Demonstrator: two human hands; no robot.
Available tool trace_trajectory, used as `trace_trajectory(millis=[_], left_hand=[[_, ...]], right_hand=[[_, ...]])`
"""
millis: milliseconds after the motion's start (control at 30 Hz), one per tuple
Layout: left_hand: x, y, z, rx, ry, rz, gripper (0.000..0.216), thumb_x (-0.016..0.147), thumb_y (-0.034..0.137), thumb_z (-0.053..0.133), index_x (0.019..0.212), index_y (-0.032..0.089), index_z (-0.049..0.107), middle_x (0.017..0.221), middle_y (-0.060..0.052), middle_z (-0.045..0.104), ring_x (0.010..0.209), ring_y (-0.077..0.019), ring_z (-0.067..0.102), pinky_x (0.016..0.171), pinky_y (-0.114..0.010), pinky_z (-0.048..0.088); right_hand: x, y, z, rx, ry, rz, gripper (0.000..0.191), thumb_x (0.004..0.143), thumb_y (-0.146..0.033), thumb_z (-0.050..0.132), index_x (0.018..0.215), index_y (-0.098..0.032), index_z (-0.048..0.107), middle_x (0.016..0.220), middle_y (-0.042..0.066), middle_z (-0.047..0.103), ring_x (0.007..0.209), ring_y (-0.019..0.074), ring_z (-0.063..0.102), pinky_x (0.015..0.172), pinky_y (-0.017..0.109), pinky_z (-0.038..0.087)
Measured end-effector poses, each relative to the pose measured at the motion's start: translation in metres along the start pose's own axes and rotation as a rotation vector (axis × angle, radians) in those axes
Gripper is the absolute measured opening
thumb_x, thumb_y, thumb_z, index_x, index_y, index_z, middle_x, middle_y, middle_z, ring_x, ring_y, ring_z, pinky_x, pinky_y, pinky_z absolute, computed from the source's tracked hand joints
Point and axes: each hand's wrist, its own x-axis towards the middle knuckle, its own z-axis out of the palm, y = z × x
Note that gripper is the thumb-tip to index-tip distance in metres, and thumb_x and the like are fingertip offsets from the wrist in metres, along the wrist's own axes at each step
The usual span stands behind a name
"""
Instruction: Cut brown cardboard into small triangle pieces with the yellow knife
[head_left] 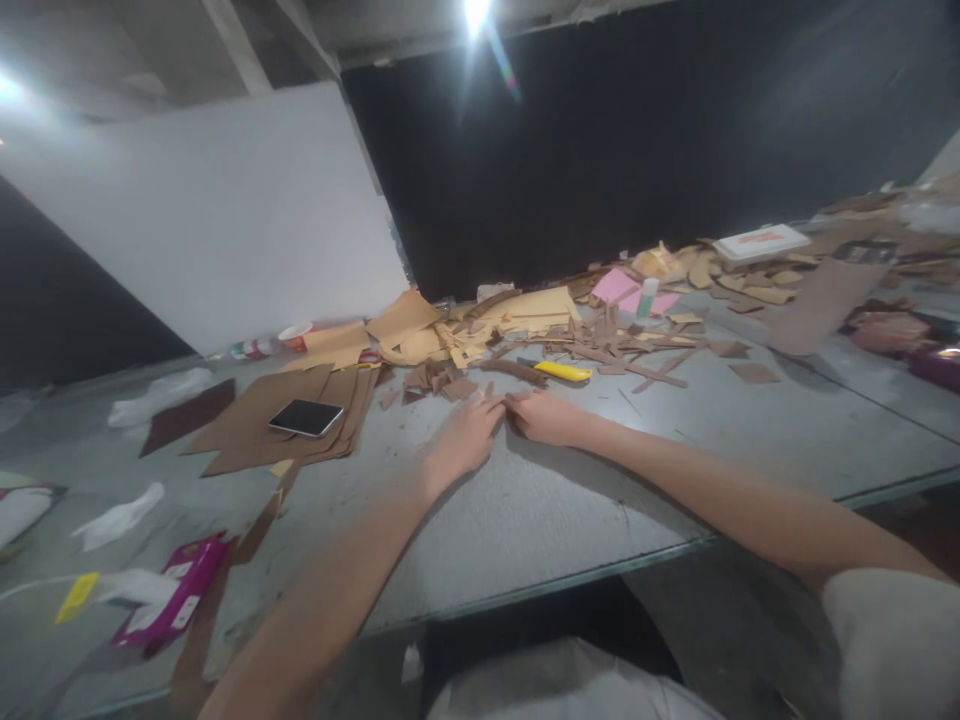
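Near the middle of the table my left hand (466,436) and my right hand (545,416) meet at the fingertips, low over the surface. Both have their fingers bent and pressed together. What lies between them, if anything, is too small or hidden to name. Just beyond my right hand lies a yellow utility knife (562,371), beside a curved brown strip (517,373). Small brown cut scraps (429,382) are heaped past my left hand.
A smartphone (306,418) rests on stacked brown sheets (255,400) at left. Nearer are a purple packet (180,590) and white tissue (120,518). Beyond the hands lie tan sheets (536,308), pink paper (616,287) and a glue stick (647,298). A bottle (829,300) stands tilted at right.
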Motion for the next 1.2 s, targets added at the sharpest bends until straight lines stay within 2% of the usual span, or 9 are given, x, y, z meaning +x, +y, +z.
trace_trajectory(millis=[133, 267, 367, 467, 767, 967, 1200], left_hand=[[0.001, -0.002, 0.001, 0.014, -0.009, -0.018, 0.057, 0.080, -0.008, 0.050, 0.129, 0.018, 0.064, 0.150, -0.014, 0.066, 0.146, -0.0311, 0.055, 0.125, -0.050, 0.046], [0.003, -0.001, -0.001, 0.023, -0.028, -0.011, 0.060, 0.080, -0.008, 0.050, 0.133, 0.017, 0.064, 0.152, -0.014, 0.065, 0.148, -0.0304, 0.053, 0.129, -0.050, 0.041], [0.003, -0.001, -0.001, 0.040, -0.025, 0.011, 0.058, 0.080, -0.008, 0.050, 0.130, 0.017, 0.066, 0.151, -0.014, 0.066, 0.150, -0.0308, 0.052, 0.131, -0.051, 0.038], [0.003, -0.002, 0.001, 0.042, -0.017, 0.006, 0.053, 0.080, -0.008, 0.050, 0.124, 0.017, 0.068, 0.150, -0.014, 0.067, 0.146, -0.0316, 0.055, 0.128, -0.051, 0.043], [0.001, -0.004, 0.004, 0.033, -0.018, -0.012, 0.062, 0.083, -0.006, 0.049, 0.139, 0.016, 0.063, 0.153, -0.015, 0.065, 0.144, -0.0304, 0.057, 0.125, -0.049, 0.046], [-0.002, -0.007, 0.011, -0.053, 0.048, -0.009, 0.057, 0.085, -0.007, 0.047, 0.133, 0.016, 0.069, 0.156, -0.013, 0.064, 0.152, -0.0267, 0.053, 0.133, -0.048, 0.038], [0.000, -0.007, 0.010, -0.102, 0.059, -0.016, 0.063, 0.085, -0.007, 0.046, 0.141, 0.014, 0.067, 0.152, -0.013, 0.068, 0.148, -0.0241, 0.058, 0.130, -0.047, 0.043]], right_hand=[[-0.001, -0.006, 0.002, -0.039, -0.012, 0.005, 0.031, 0.106, -0.015, 0.050, 0.128, -0.009, 0.071, 0.126, 0.020, 0.075, 0.104, 0.0275, 0.072, 0.091, 0.037, 0.046], [-0.009, -0.028, 0.001, -0.088, 0.041, 0.138, 0.040, 0.105, -0.017, 0.051, 0.140, -0.006, 0.067, 0.129, 0.025, 0.074, 0.107, 0.0322, 0.073, 0.096, 0.042, 0.044], [-0.014, -0.044, -0.001, -0.118, 0.034, 0.184, 0.038, 0.104, -0.019, 0.052, 0.134, -0.003, 0.070, 0.125, 0.029, 0.074, 0.108, 0.0364, 0.073, 0.099, 0.046, 0.042], [-0.016, -0.052, -0.006, -0.126, -0.006, 0.194, 0.038, 0.105, -0.021, 0.051, 0.129, -0.002, 0.072, 0.123, 0.030, 0.074, 0.108, 0.0375, 0.073, 0.099, 0.048, 0.041], [-0.019, -0.053, -0.015, -0.135, -0.077, 0.239, 0.040, 0.108, -0.022, 0.042, 0.130, -0.006, 0.071, 0.123, 0.025, 0.076, 0.107, 0.0330, 0.074, 0.095, 0.043, 0.045], [-0.019, -0.050, -0.017, -0.141, -0.034, 0.259, 0.041, 0.109, -0.020, 0.039, 0.140, -0.004, 0.062, 0.125, 0.026, 0.074, 0.108, 0.0320, 0.075, 0.091, 0.040, 0.045], [-0.016, -0.041, -0.008, -0.100, -0.001, 0.253, 0.038, 0.111, -0.024, 0.042, 0.139, -0.008, 0.062, 0.120, 0.020, 0.077, 0.104, 0.0311, 0.074, 0.092, 0.040, 0.043]])
